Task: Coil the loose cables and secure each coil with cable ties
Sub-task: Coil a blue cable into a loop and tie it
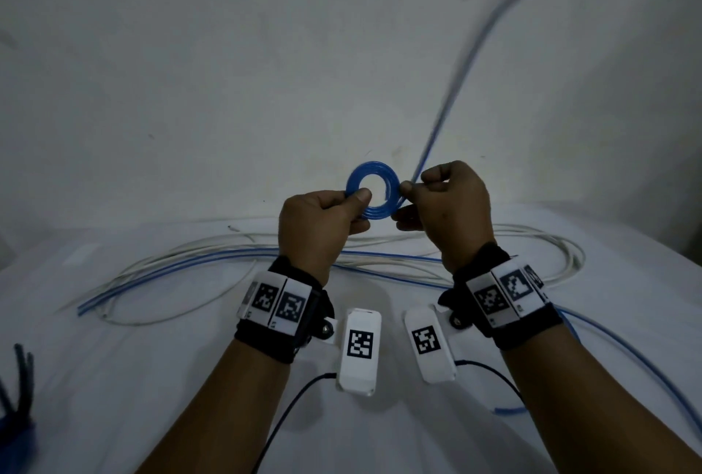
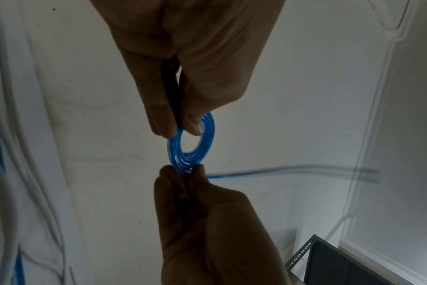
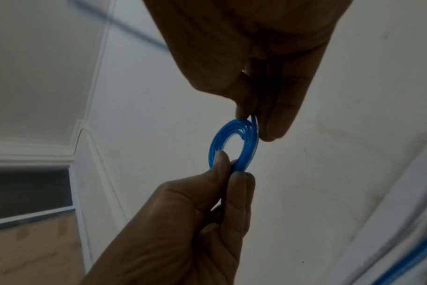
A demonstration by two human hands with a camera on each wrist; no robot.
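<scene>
A small flat coil of blue cable (image 1: 374, 171) is held up in front of the wall, above the white table. My left hand (image 1: 357, 200) pinches the coil's left side between thumb and fingers. My right hand (image 1: 407, 190) pinches its right side. The cable's loose tail (image 1: 467, 67) rises from the right hand up and to the right, blurred. In the left wrist view the left hand (image 2: 181, 131) grips the coil (image 2: 208, 146) from above and the right hand (image 2: 194, 171) from below. The right wrist view shows the coil (image 3: 217, 140) between right hand (image 3: 254, 125) and left hand (image 3: 229, 167).
Loose white and blue cables (image 1: 190, 257) lie in long loops across the table (image 1: 114, 378) behind my wrists. Another blue cable (image 1: 626, 352) runs down the right side. Dark cable ties (image 1: 21, 375) stick up at the lower left edge. A dark box (image 2: 341, 266) stands by the wall.
</scene>
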